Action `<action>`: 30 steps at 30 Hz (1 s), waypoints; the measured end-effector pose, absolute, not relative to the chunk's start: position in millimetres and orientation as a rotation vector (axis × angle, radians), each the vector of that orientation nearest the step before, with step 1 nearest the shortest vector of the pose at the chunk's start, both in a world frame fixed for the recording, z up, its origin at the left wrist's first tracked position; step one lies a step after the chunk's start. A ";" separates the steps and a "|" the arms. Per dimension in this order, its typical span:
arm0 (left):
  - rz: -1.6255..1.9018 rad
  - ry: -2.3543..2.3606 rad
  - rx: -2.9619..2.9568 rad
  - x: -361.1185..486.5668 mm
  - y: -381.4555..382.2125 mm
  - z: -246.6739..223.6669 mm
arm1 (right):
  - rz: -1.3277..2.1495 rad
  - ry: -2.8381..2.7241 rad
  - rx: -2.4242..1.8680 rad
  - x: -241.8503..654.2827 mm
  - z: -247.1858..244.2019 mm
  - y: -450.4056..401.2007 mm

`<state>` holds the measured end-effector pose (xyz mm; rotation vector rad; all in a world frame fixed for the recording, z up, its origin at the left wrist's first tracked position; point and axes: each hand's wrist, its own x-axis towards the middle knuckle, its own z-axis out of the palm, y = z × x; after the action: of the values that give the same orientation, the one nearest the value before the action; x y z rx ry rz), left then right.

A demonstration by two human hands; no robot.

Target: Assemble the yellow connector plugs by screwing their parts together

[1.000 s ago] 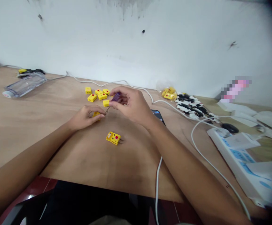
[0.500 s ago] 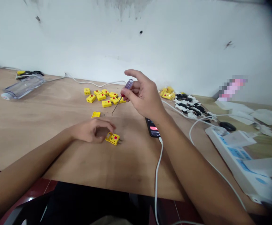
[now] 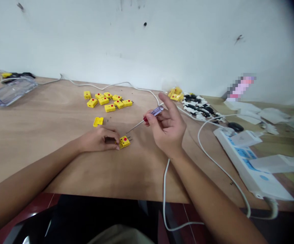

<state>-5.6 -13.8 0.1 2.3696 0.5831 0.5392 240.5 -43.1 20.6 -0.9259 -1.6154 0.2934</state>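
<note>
My left hand [image 3: 103, 138] rests on the wooden table, thumb and fingers closed on the left end of a yellow connector [image 3: 125, 141] with a red dot and two metal pins. My right hand [image 3: 165, 123] grips a screwdriver [image 3: 156, 111] with a clear purplish handle and red collar, its index finger raised. The thin shaft slants down to the left, its tip just above the connector's upper edge; whether they touch is unclear. Behind my left hand lies an open yellow shell [image 3: 98, 121], with tiny metal bits beside it.
Several yellow connectors [image 3: 109, 107] lie farther back. A bag of yellow parts [image 3: 176, 94] and black-and-white pieces [image 3: 200, 107] sit at right centre. A white power strip [image 3: 250, 162] with cables is at the right, a clear bottle [image 3: 12, 91] at the left.
My left fingers have closed on the connector. The screwdriver in my right hand has moved right and lower, its tip now near the connector. The phone is no longer visible, and the view has shifted.
</note>
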 end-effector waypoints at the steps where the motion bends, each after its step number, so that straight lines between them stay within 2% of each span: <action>1: 0.567 0.612 2.390 -2.7 -14.7 -2.3 | 0.292 -1.607 -0.931 241.2 18.0 -44.9; 18: 0.539 0.628 2.322 1.1 -14.1 -3.2 | 0.430 -1.661 -0.958 235.2 7.7 -51.2; 30: 0.504 0.580 2.323 1.7 -14.2 -2.1 | 0.348 -1.709 -0.817 234.5 2.0 -46.7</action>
<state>1.7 -14.2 -2.1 2.3234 0.5797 0.5038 234.5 -46.7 2.0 -0.8169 -1.7094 0.3482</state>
